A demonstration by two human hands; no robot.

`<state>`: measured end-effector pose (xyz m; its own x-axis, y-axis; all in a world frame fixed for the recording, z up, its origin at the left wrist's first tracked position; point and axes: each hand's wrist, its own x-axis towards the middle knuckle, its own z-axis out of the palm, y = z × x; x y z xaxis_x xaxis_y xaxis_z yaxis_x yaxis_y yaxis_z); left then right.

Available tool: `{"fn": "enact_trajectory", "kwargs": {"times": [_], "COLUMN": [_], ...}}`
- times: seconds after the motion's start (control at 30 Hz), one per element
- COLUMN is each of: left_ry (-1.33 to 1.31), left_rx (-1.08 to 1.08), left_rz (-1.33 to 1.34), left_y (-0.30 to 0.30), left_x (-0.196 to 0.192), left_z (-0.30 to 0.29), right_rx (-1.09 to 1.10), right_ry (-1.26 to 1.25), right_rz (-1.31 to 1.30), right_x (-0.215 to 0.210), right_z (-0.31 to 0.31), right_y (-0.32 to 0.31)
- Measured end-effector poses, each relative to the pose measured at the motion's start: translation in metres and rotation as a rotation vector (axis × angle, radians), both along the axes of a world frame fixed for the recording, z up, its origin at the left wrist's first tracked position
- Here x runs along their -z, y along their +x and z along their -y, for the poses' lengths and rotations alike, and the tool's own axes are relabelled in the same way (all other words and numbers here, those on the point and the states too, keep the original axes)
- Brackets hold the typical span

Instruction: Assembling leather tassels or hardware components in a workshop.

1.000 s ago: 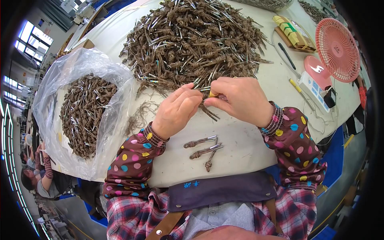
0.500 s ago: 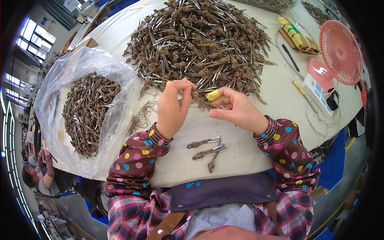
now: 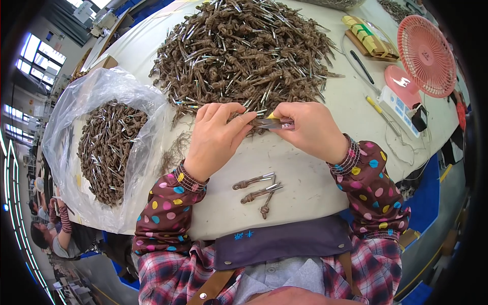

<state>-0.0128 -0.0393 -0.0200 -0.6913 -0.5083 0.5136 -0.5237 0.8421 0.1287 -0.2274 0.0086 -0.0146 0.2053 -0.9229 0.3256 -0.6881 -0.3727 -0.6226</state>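
A big heap of knotted brown cords with silvery tips rises in front of me. At its near edge my left hand is closed, pinching a brown cord that its fingers mostly hide. My right hand grips small metal thread snips, blades pointing left, right beside the left fingertips. Yellow tape shows on a right-hand finger. Between my forearms, several separate knotted cords lie on the pale table.
At left, a clear plastic bag holds more knotted cords. Loose brown threads lie beside it. To the right are a pink fan, a white power strip, a yellow cutter, a black pen and a yellow-wrapped bundle.
My right hand has turned, and the metal snips now show in it, reaching toward the left fingertips. My left hand has rolled over so its back shows more.
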Motion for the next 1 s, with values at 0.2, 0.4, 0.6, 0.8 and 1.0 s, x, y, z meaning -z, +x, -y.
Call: {"fn": "enact_trajectory", "kwargs": {"times": [0.2,0.4,0.6,0.8,1.0], "left_ry": [-0.104,-0.064,0.564,1.452,1.179], "left_rx": [0.044,0.149,0.236,0.471,0.447], "left_rz": [-0.023,-0.100,-0.201,-0.382,-0.545], "left_y": [0.000,0.000,0.007,0.005,0.001], "left_x": [0.005,0.004,0.010,0.010,0.027], "left_z": [0.003,0.008,0.003,-0.002,-0.001], "right_rx": [-0.029,-0.071,-0.232,-0.347,-0.149], "right_ry": [0.018,0.185,0.325,0.221,-0.015], "right_rz": [-0.003,0.134,0.312,0.221,0.293], "right_x": [-0.005,-0.007,0.000,0.001,-0.001], "right_z": [0.004,0.013,0.026,0.025,0.012], "right_y": [0.004,-0.004,-0.016,-0.008,0.006]}}
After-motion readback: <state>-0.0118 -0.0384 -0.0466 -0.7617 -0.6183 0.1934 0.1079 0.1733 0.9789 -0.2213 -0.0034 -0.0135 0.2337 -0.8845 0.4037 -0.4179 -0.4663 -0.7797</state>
